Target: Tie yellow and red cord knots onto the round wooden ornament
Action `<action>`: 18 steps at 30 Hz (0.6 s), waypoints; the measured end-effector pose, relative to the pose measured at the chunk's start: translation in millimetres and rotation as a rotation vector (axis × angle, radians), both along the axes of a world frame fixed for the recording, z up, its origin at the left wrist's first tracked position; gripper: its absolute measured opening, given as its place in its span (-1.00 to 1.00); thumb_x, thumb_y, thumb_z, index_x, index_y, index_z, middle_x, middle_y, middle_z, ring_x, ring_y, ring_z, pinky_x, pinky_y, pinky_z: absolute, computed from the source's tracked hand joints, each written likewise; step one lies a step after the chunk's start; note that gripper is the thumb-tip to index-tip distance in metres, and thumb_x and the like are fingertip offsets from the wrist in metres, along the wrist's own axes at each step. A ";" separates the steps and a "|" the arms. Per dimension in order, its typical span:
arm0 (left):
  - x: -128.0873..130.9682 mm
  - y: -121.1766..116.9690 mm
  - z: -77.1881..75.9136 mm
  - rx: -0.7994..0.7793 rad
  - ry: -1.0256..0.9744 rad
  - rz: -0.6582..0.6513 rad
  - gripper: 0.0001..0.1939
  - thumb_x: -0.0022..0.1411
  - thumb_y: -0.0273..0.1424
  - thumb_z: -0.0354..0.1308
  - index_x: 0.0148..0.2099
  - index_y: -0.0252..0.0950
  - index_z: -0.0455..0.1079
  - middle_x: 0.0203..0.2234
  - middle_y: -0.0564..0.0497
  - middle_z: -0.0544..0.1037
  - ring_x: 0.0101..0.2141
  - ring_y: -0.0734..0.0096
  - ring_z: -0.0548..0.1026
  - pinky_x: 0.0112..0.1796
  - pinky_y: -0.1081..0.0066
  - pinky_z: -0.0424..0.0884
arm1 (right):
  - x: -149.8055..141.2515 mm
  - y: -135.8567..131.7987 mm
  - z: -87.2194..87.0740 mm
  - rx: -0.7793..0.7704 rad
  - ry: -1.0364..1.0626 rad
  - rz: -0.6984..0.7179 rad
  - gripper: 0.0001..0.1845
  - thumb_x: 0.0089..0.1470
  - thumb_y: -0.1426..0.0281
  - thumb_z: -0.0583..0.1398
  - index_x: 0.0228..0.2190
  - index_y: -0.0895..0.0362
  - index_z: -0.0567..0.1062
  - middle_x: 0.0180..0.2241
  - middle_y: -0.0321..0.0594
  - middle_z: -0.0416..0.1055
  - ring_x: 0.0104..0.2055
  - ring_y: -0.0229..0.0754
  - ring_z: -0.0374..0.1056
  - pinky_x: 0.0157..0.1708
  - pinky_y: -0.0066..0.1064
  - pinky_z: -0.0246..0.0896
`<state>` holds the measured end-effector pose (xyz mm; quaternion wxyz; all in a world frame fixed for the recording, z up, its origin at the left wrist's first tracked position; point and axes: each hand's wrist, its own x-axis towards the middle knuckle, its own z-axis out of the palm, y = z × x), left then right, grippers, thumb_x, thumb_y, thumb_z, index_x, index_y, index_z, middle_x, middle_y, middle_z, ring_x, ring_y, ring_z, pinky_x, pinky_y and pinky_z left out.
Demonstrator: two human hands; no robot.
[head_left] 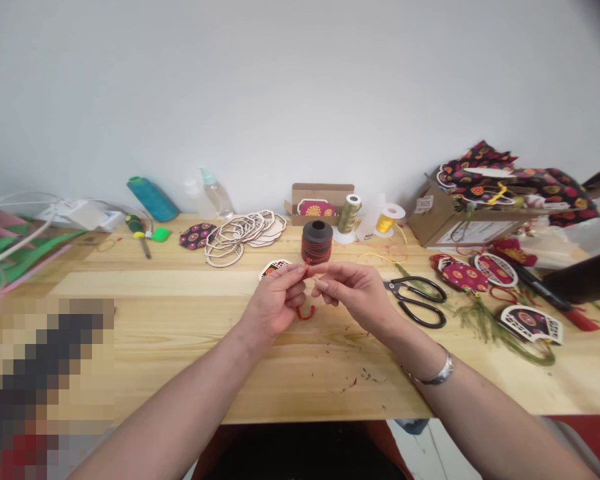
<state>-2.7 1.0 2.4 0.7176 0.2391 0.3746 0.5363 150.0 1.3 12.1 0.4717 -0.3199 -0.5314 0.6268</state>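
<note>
Red cord [305,313] droops limp and light, pinched between the fingertips of the left hand [275,300] and right hand [353,290] above the pine table [330,380]; it looks easiest held close to those pinches.

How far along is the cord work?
Looks done: a tasselled fan-shaped ornament at right. In hand: the left hand and right hand pinch red cord near a dark cord spool. Left: a stack of bare wooden frames, still uncovered.

The left hand [274,300] and right hand [354,291] pinch a red cord [306,312] near a dark thread spool [317,242].
</note>
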 end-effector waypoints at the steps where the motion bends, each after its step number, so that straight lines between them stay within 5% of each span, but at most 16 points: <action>1: 0.2 -0.2 0.3 0.004 0.012 0.004 -0.89 -0.02 -0.47 0.28 -0.47 -0.43 0.43 -0.65 0.12 0.36 -0.74 0.80 -0.01 -0.73 0.67 -0.08 | -0.1 0.5 0.3 -0.016 0.019 -0.008 -0.72 -0.11 0.39 0.33 -0.26 0.11 0.57 -0.55 -0.30 0.52 -0.59 -0.38 0.27 -0.55 -0.48 0.23; 10: 0.7 -2.2 2.4 0.027 0.078 0.064 -0.86 -0.03 -0.44 0.30 -0.47 -0.43 0.44 -0.73 0.19 0.25 -0.74 0.78 -0.05 -0.72 0.65 -0.11 | 0.3 0.2 3.4 -0.043 0.050 -0.061 -0.75 -0.18 0.40 0.37 -0.34 0.11 0.57 -0.55 -0.27 0.53 -0.59 -0.32 0.34 -0.65 -0.47 0.18; 18: 1.4 -1.6 1.8 0.009 0.087 0.082 -0.85 -0.05 -0.46 0.31 -0.45 -0.42 0.42 -0.62 0.12 0.40 -0.73 0.80 0.00 -0.71 0.64 -0.09 | 3.4 1.9 7.5 -0.054 0.058 -0.108 -0.69 -0.17 0.36 0.36 -0.29 0.14 0.56 -0.57 -0.25 0.52 -0.60 -0.31 0.33 -0.64 -0.47 0.15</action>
